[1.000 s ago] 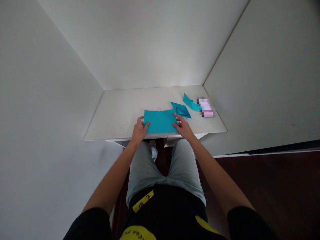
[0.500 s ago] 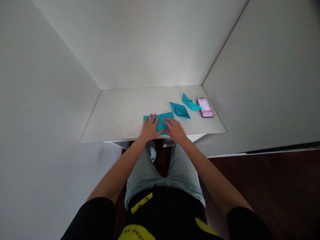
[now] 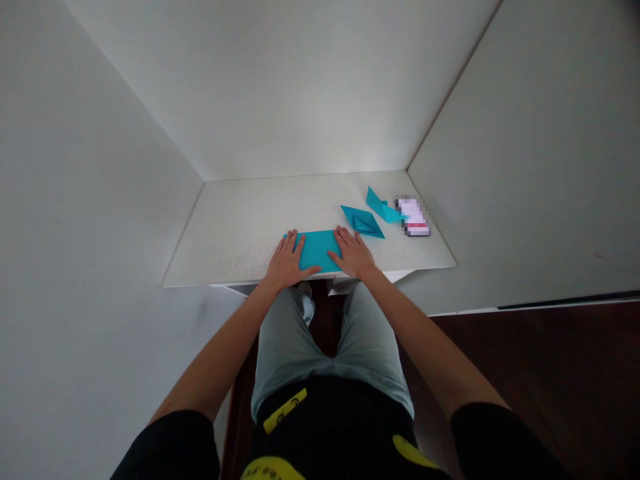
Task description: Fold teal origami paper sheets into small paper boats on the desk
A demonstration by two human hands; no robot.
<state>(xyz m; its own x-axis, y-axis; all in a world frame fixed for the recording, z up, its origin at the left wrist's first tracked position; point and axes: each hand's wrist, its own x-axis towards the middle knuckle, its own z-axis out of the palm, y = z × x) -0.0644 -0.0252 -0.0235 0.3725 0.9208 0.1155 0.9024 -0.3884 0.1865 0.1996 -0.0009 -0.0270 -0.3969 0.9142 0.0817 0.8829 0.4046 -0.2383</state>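
Observation:
A folded sheet of turquoise paper (image 3: pixel 318 248) lies near the front edge of the white table (image 3: pixel 240 227). My left hand (image 3: pixel 287 261) lies flat on its left end, fingers stretched out. My right hand (image 3: pixel 351 253) presses flat on its right end, fingers spread. The paper shows only between the two hands. Both hands hold nothing.
Behind my right hand sits a folded turquoise paper boat (image 3: pixel 363 221), and a second folded turquoise piece (image 3: pixel 381 206) lies further back. A blurred-out phone (image 3: pixel 413 217) rests at the table's right side. White walls close the table in on three sides.
The paper was a wider sheet held by its ends; it is now folded narrower. My hands came together on it, then slid apart, flat along its length.

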